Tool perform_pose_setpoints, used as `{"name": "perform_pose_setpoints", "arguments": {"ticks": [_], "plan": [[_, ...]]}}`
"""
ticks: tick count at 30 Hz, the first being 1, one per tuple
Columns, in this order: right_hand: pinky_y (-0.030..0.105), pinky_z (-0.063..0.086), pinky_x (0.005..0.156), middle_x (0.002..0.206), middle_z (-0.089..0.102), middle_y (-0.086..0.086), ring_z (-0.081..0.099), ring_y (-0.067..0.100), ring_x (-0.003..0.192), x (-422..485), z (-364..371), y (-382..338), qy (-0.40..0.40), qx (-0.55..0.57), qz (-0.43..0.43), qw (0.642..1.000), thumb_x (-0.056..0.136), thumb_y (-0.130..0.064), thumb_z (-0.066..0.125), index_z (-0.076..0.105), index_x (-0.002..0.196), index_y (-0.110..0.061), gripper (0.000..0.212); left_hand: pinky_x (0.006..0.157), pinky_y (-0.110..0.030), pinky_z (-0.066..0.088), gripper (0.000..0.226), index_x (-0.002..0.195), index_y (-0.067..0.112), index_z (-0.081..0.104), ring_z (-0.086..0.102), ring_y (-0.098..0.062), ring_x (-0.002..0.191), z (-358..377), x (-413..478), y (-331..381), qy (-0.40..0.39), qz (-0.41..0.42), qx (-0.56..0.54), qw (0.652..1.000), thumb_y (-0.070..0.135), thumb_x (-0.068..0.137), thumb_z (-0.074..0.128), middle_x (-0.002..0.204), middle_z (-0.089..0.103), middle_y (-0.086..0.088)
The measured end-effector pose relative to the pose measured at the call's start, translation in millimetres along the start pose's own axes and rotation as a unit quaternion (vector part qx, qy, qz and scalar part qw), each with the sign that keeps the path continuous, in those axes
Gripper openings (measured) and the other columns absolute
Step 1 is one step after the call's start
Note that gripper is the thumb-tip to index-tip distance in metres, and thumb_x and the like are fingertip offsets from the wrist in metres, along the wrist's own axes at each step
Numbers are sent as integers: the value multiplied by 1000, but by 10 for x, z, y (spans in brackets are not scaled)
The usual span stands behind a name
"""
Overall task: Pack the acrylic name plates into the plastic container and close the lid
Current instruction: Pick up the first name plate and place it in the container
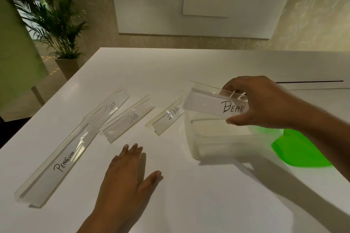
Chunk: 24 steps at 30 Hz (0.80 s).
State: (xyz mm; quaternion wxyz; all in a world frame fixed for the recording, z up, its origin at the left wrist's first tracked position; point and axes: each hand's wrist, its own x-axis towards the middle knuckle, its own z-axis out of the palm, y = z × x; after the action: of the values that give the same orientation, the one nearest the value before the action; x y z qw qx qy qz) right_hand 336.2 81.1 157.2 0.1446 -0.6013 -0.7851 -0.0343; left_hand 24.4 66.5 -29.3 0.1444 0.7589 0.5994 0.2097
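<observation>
White glossy table [189, 204] up close, with left hand [126, 174] laid palm-down on it, fingers straight and spread, holding nothing; probably steadying, or poised for the next pick. Further left, PENGUIN plate [56, 164] lying along the tabletop, then DOG plate [128, 119], ZEBRA plate [166, 117] and TIGER plate [109, 108] in a loose fan behind, labels up, within reach, none yet packed. To the right, clear plastic container [217, 143] standing open, seemingly empty, though hard to judge through its walls. Over its far rim, right hand [255, 104] pinching BEAR plate [212, 104] by one end, thumb beneath, fingers curled over the top edge, plate tilted, likely to slip it in lengthwise. Green lid [303, 149] flat just beside the container, handy for closing. Beyond, potted palm [56, 21] and white wall board [189, 5].
</observation>
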Motion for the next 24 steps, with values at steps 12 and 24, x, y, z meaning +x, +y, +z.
{"name": "perform_pose_setpoints", "arguments": {"ticks": [12, 24], "plan": [[30, 36, 60, 104, 62, -12, 58, 18, 90, 347, 575, 445, -102, -110, 38, 988, 55, -44, 80, 55, 103, -34, 55, 121, -37, 0, 103, 154, 28, 23, 4, -10, 150, 94, 19, -102, -32, -7, 94, 995, 88, 73, 0, 164, 11, 9], [31, 39, 67, 105, 60, -9, 58, 19, 97, 505, 909, 542, -196, -198, 19, 960, 59, -46, 82, 54, 109, -30, 60, 121, -36, 1, 109, 153, 29, 24, 3, -8, 149, 56, 10, -42, -32, -16, 80, 996, 87, 68, -12, 163, 10, 11]]}}
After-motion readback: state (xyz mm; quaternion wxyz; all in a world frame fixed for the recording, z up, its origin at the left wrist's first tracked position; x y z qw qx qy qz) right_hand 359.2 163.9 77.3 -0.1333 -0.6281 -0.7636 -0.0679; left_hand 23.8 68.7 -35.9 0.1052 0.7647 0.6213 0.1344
